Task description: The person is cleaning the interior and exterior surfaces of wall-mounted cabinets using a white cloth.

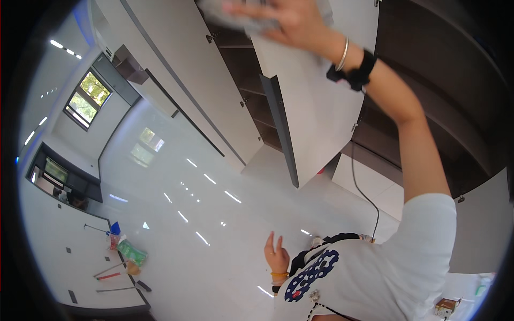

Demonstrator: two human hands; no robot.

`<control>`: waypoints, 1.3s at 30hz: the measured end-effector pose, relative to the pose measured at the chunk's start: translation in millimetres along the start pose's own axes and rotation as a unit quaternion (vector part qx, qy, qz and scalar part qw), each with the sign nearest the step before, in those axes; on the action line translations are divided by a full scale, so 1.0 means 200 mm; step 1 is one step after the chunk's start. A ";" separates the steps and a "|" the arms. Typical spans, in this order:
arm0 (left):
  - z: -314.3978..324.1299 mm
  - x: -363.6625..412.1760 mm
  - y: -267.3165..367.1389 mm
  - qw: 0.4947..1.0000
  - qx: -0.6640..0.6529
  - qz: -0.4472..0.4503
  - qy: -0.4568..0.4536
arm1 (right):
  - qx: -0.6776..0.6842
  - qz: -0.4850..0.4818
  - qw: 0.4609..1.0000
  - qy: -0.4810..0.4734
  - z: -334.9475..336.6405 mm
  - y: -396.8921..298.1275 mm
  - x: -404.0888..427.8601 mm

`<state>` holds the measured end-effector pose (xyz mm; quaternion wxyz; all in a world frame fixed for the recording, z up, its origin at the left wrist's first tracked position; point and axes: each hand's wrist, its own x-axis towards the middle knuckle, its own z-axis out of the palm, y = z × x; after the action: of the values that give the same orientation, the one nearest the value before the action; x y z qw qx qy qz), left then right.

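At the top of the head view my right hand, blurred, lies with its fingers spread over a greyish cloth against the upper part of a white cabinet door. This door has a dark grey edge strip and stands ajar, with dark shelves showing beside it. The cloth is partly cut off by the frame's top edge. Lower down, my left hand hangs over the pale glossy floor beside my body, its fingers partly raised and apart, holding nothing visible.
A dark open cabinet interior is at the right. A black cable hangs from my raised arm. Another white door stands left of the shelves. By the far left wall are brooms, a blue dustpan and a green bag. A small box lies lower right.
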<state>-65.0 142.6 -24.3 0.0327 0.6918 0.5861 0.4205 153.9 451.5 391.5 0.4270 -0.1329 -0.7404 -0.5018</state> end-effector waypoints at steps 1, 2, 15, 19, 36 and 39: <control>-0.01 0.01 0.01 0.999 0.023 0.042 -0.025 | 0.000 0.004 1.000 0.002 0.01 -0.09 -0.10; -0.06 -0.01 0.01 0.999 0.020 0.037 -0.013 | 0.008 0.016 1.000 -0.014 0.05 -0.21 -0.19; 0.05 0.27 -0.04 0.986 -0.102 0.067 -0.112 | 0.211 0.140 0.869 -0.425 -0.12 -1.27 -1.85; 0.24 0.54 0.12 0.980 -0.193 0.029 -0.045 | 0.211 0.548 0.616 -0.525 -1.03 -1.89 -2.75; 0.59 1.16 0.39 0.857 -0.327 -0.268 0.295 | -0.531 0.665 0.156 0.502 -4.33 -3.69 -1.82; 0.71 1.02 0.60 0.878 -0.345 -0.226 0.242 | -0.551 0.431 0.174 0.693 -4.23 -3.72 -1.78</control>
<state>109.1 340.5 60.1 0.2212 0.3619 0.5340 0.7314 323.8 -533.5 -238.0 0.7304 -0.2300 0.5009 -0.4035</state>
